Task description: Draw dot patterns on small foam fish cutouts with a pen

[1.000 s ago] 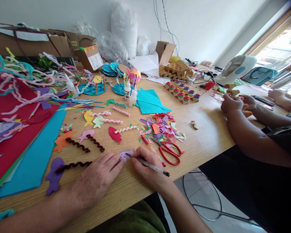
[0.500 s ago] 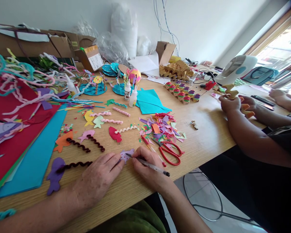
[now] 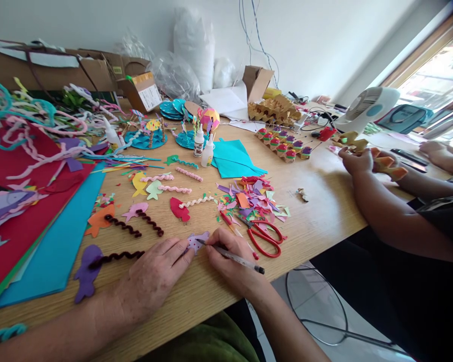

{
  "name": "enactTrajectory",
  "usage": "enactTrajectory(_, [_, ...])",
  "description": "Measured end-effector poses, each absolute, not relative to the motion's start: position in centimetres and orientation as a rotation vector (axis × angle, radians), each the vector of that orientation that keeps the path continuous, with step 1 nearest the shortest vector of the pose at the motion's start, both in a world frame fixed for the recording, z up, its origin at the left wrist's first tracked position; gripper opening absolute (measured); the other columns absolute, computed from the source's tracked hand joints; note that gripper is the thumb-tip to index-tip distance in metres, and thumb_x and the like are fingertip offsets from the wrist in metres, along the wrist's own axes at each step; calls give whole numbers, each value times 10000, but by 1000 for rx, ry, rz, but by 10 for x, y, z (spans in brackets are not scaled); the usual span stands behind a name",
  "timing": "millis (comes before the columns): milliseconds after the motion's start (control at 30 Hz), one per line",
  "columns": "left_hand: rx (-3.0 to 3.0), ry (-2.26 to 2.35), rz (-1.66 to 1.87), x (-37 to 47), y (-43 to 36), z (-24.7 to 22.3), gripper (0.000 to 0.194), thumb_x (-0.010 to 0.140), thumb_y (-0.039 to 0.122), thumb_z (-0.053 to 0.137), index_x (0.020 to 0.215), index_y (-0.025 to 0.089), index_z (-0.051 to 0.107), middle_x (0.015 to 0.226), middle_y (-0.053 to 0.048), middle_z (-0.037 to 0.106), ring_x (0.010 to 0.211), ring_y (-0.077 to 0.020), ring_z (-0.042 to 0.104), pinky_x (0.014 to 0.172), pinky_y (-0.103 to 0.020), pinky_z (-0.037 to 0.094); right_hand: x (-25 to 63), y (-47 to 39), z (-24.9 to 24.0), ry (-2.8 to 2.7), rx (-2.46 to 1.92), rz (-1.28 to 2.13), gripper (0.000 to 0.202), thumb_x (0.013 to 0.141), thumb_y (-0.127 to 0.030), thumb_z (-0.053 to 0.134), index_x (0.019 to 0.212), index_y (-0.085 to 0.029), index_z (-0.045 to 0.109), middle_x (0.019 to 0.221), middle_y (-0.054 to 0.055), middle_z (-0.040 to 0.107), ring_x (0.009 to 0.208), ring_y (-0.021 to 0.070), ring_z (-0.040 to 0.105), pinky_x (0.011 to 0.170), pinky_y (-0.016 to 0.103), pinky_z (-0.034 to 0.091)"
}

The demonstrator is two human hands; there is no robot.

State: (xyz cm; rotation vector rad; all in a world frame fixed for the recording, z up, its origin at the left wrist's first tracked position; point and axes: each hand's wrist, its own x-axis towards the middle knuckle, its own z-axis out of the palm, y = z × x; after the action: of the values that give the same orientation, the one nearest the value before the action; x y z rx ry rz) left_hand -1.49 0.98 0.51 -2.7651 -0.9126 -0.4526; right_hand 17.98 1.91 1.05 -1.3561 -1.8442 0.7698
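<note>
A small lilac paper fish with dark dots [image 3: 196,242] lies on the table between my hands. My left hand [image 3: 156,274] rests flat, its outstretched fingertips pressing the left end of this fish to the wood. In my right hand [image 3: 232,261] is a black-capped clear pen [image 3: 236,257], its tip touching the fish. Left of my left hand lies a purple paper fish [image 3: 87,274] with a dark brown coiled pipe cleaner [image 3: 117,258]. Beside my right hand are red-handled scissors [image 3: 266,239] and a red pen [image 3: 238,234].
Paper scraps [image 3: 252,198] are heaped beyond the scissors. More paper fish, such as a red one [image 3: 179,208], lie ahead. Glue bottles [image 3: 207,152], turquoise sheets [image 3: 234,158] and a painted egg carton [image 3: 283,143] stand farther back. At right, another person's hands [image 3: 357,163] hold carton pieces.
My hands, the pen and the lilac fish look almost unmoved. At the right, the other person's hands have shifted and tilted the carton pieces slightly.
</note>
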Motion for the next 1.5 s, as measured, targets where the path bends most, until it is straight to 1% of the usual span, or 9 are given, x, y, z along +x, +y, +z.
enactTrajectory(300, [-2773,-936,-462,-15,10,3,419,826,-10,333,1136,116,584,1050,-99,618,990,-225,544,871,-369,496,180,19,14,-1855,-1354,790,102,704,-126,488,650,-198,535,570,-40,561,504,98,476,491,182,356])
enactTrajectory(633, [-2780,-910,-452,-14,11,5,405,840,-15,318,1126,79,590,1032,-117,627,965,-239,561,845,-384,517,181,19,13,-1850,-1326,811,105,698,-119,482,646,-195,532,567,-40,555,498,94,470,482,177,349])
enactTrajectory(833, [-2751,-901,-469,-14,10,5,419,843,-19,290,1110,81,598,1026,-115,632,952,-241,568,830,-388,525,180,18,11,-1843,-1334,793,105,695,-112,483,647,-193,529,563,-44,549,498,91,475,482,172,346])
enactTrajectory(1033, [-2763,-924,-439,-15,10,4,420,837,-19,312,1130,95,589,1034,-105,629,967,-229,559,845,-369,516,180,18,11,-1843,-1345,781,104,701,-120,482,650,-197,530,573,-39,552,513,96,480,497,178,355])
enactTrajectory(1500, [-2771,-928,-436,-14,10,5,423,841,-15,297,1127,87,593,1042,-109,631,968,-237,568,839,-382,527,180,19,10,-1847,-1334,791,104,700,-116,491,647,-198,527,566,-46,550,503,92,467,484,177,337])
